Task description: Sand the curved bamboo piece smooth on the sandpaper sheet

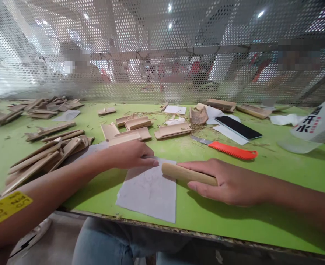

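A sheet of white paper [151,193] lies on the green table near its front edge. My left hand [129,154] rests at the paper's far edge, fingers curled and thumb over that edge; part of its grip is hidden. In my right hand [229,182] is a smooth rounded piece of bamboo [184,173], gripped between thumb and fingers. The far end of the bamboo piece hangs over the paper's right side. Just beyond my right hand lies a knife [231,149] with an orange-red handle, its blade toward the left.
Split bamboo pieces [46,156] are heaped at the left, with several more [173,130] in the middle. A black phone [238,127] lies on paper at the back right. A translucent plastic container [311,125] stands at far right. Perforated metal mesh [162,73] closes the back.
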Available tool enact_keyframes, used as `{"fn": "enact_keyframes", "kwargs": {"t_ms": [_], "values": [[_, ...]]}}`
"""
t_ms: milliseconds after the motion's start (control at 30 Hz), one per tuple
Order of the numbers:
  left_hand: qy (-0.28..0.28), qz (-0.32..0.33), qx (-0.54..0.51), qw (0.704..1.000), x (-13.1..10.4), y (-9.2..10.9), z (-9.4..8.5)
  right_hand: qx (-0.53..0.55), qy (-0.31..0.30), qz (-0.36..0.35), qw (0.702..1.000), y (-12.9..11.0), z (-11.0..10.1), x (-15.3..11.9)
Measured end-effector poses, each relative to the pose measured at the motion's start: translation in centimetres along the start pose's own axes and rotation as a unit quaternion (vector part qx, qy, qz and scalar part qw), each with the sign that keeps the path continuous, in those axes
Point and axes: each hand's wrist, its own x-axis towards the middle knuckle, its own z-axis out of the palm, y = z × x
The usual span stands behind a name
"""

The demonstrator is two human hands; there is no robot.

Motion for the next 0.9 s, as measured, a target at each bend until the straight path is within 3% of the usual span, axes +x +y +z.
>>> {"fn": "enact_keyframes", "kwargs": {"t_ms": [67, 200, 400, 567, 733, 900], "values": [[0.004, 0.001, -0.001, 1.000, 0.04, -0.05, 0.06, 0.012, -0.008, 0.002, 1.000, 0.10, -0.03, 0.03], [0.005, 0.004, -0.001, 1.000, 0.12, -0.11, 0.14, 0.014, 0.038, 0.021, 0.999, 0.16, 0.00, 0.08], [0.001, 0.003, -0.003, 1.000, 0.13, -0.07, 0.05, 0.028, -0.009, 0.013, 0.999, -0.15, 0.17, -0.04], [0.007, 0.009, -0.003, 1.000, 0.09, -0.22, 0.23, 0.023, 0.040, 0.034, 0.998, 0.24, 0.11, 0.11], [0.005, 0.013, -0.009, 1.000, 0.13, -0.25, 0.16, 0.031, 0.010, 0.009, 0.999, 0.08, 0.34, -0.07], [0.010, 0.009, -0.001, 1.000, 0.10, -0.18, 0.16, 0.017, 0.040, 0.023, 0.999, -0.05, 0.20, 0.05]]}}
